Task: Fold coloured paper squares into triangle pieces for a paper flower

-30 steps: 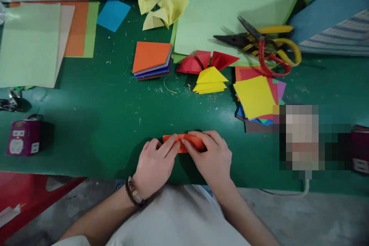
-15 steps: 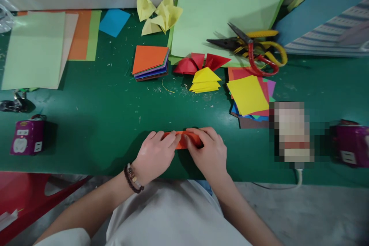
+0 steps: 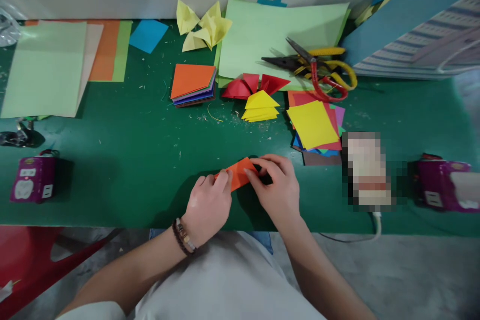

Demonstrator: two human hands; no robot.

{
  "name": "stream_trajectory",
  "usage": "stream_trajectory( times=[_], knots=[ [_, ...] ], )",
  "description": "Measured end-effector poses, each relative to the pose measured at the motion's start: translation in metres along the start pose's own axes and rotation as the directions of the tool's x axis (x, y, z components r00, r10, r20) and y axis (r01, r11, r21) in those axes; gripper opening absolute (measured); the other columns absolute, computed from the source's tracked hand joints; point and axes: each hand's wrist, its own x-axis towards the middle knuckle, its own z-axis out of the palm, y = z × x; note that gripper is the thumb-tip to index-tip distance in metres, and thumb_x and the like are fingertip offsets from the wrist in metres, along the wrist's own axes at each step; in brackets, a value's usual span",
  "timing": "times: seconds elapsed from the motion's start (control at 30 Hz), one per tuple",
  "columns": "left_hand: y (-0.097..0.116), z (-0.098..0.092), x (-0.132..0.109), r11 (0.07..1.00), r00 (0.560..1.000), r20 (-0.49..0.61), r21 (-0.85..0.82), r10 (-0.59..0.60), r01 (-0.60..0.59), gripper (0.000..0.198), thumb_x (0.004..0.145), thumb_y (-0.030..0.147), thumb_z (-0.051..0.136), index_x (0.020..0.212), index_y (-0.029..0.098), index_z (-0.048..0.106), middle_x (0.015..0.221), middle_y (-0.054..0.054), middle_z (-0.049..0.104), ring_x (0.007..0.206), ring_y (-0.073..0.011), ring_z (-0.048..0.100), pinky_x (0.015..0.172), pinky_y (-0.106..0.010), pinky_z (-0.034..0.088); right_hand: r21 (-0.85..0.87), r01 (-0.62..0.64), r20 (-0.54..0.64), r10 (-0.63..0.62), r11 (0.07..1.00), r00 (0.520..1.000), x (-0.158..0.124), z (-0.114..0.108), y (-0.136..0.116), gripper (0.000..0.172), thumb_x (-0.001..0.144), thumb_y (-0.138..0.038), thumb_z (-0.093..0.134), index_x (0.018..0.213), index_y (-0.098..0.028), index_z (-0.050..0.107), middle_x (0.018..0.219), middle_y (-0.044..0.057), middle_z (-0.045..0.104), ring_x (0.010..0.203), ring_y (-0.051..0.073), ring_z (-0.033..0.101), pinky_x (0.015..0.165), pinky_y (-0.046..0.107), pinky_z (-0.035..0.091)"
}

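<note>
A small folded orange paper [image 3: 239, 175] is held just above the green table [image 3: 123, 160] near its front edge. My left hand [image 3: 208, 205] pinches its left end and my right hand [image 3: 279, 190] pinches its right end; both hands are closed on it. The paper tilts up on its right side. Behind it lie folded yellow triangles [image 3: 260, 107] and folded red pieces [image 3: 255, 85].
A stack of coloured paper squares [image 3: 192, 85] topped with orange lies behind, another stack [image 3: 315, 125] topped with yellow to the right. Pliers and scissors [image 3: 318, 67] rest on a pale green sheet [image 3: 262, 35]. Purple boxes [image 3: 32, 185] [image 3: 438, 185] stand at both sides. Large sheets [image 3: 48, 70] lie far left.
The orange paper, flat on the table before, is now lifted and tilted up at its right end between my fingers. The view has shifted slightly.
</note>
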Motion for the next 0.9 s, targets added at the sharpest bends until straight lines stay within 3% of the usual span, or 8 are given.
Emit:
stream_trajectory(
  times=[0.1, 0.2, 0.37, 0.5, 0.9],
  knots=[
    [0.004, -0.003, 0.001, 0.999, 1.0, 0.008, 0.032, 0.002, -0.002, 0.036, 0.091, 0.011, 0.039, 0.12, 0.011, 0.059, 0.132, -0.009, 0.055, 0.073, -0.0161, 0.057, 0.068, -0.035, 0.045, -0.006, 0.026, 0.025, -0.026, 1.0, 0.999, 0.005, 0.002, 0.004, 0.014, 0.085, -0.034, 0.062, 0.091, -0.023, 0.068, 0.1, 0.007, 0.06, 0.078, 0.017, 0.06, 0.073, 0.036, 0.05],
    [-0.001, -0.008, 0.003, 0.996, 0.996, 0.027, 0.033, 0.087, -0.088, 0.036, 0.09, 0.008, 0.038, 0.115, 0.014, 0.063, 0.138, -0.006, 0.052, 0.071, -0.0145, 0.058, 0.069, -0.034, 0.046, -0.023, 0.084, 0.019, -0.084, 0.996, 0.996, 0.006, 0.002, 0.006, 0.013, 0.085, -0.032, 0.062, 0.089, -0.022, 0.068, 0.096, 0.006, 0.061, 0.082, 0.018, 0.061, 0.072, 0.035, 0.047],
    [-0.012, -0.009, 0.007, 0.987, 0.988, 0.006, 0.024, 0.157, -0.157, 0.032, 0.091, 0.008, 0.041, 0.112, 0.016, 0.064, 0.133, -0.005, 0.056, 0.067, -0.0128, 0.058, 0.067, -0.033, 0.046, -0.122, 0.256, -0.021, -0.26, 0.959, 0.965, 0.0, -0.007, 0.002, 0.007, 0.086, -0.028, 0.063, 0.087, -0.022, 0.068, 0.087, 0.004, 0.061, 0.082, 0.018, 0.06, 0.072, 0.034, 0.04],
    [-0.015, -0.002, 0.007, 0.99, 0.989, -0.039, 0.009, 0.144, -0.144, 0.029, 0.093, 0.013, 0.043, 0.114, 0.014, 0.062, 0.126, -0.007, 0.06, 0.066, -0.0128, 0.058, 0.066, -0.033, 0.046, -0.132, 0.381, 0.069, -0.375, 0.915, 0.924, -0.007, -0.011, -0.002, 0.008, 0.088, -0.022, 0.06, 0.084, -0.02, 0.067, 0.076, 0.002, 0.061, 0.073, 0.016, 0.056, 0.068, 0.032, 0.036],
    [-0.014, -0.004, 0.008, 0.981, 0.98, -0.043, 0.036, 0.193, -0.191, 0.032, 0.089, 0.008, 0.042, 0.114, 0.011, 0.061, 0.126, -0.007, 0.061, 0.064, -0.0141, 0.058, 0.064, -0.033, 0.047, -0.193, 0.51, 0.173, -0.483, 0.838, 0.858, -0.015, -0.007, -0.014, 0.016, 0.09, -0.016, 0.054, 0.079, -0.016, 0.065, 0.067, 0.003, 0.059, 0.067, 0.016, 0.05, 0.063, 0.032, 0.03]
  ],
)
